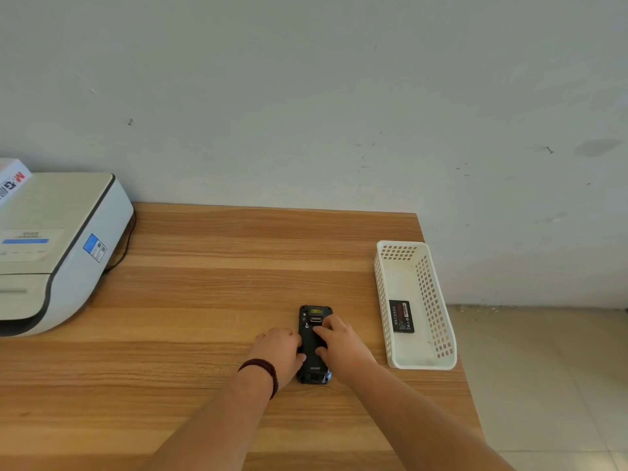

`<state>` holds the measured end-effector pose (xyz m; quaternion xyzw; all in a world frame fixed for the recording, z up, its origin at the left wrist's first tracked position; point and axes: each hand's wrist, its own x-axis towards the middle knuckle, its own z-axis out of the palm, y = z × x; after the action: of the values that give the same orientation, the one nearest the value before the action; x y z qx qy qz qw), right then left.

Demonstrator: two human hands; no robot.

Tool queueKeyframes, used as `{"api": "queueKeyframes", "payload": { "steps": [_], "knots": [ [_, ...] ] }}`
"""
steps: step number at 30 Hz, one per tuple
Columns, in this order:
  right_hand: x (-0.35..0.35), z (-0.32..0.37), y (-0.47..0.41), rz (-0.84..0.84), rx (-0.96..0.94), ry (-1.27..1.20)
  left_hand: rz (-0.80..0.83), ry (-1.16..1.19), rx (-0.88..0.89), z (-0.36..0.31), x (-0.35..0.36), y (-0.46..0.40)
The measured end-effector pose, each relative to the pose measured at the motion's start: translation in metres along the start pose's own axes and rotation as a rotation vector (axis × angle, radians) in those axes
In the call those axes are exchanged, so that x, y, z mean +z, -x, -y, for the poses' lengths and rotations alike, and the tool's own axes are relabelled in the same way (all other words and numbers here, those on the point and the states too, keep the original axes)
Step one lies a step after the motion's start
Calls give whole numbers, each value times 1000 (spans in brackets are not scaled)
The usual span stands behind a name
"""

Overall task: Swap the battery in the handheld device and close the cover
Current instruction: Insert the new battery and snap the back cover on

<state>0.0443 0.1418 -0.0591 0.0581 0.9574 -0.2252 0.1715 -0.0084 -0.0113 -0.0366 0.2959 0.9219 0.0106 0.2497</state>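
Note:
A black handheld device [313, 348] lies face down on the wooden table [204, 300], its back cover in place and the brand name showing near its lower end. My left hand [280, 351], with a dark bead bracelet on the wrist, rests against the device's left side. My right hand [339, 345] lies over its right side, fingers pressing on the back cover. A black battery [401, 316] with a red label lies inside the white perforated basket [438, 355] to the right.
A white and grey printer [51, 253] with a black cable stands at the table's left, with a box behind it. The basket sits close to the table's right edge, beyond which is tiled floor [550, 385]. A grey wall stands behind the table.

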Motion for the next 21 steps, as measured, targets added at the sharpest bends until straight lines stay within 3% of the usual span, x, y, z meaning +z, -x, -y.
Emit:
{"api": "queueKeyframes", "payload": {
  "steps": [7, 21],
  "knots": [
    [-1, -5, 9, -23, -9, 29, -136, -45, 149, -2, 7, -2],
    [-4, -10, 13, -10, -76, 271, -47, -85, 204, 1, 6, -4]
  ]
}}
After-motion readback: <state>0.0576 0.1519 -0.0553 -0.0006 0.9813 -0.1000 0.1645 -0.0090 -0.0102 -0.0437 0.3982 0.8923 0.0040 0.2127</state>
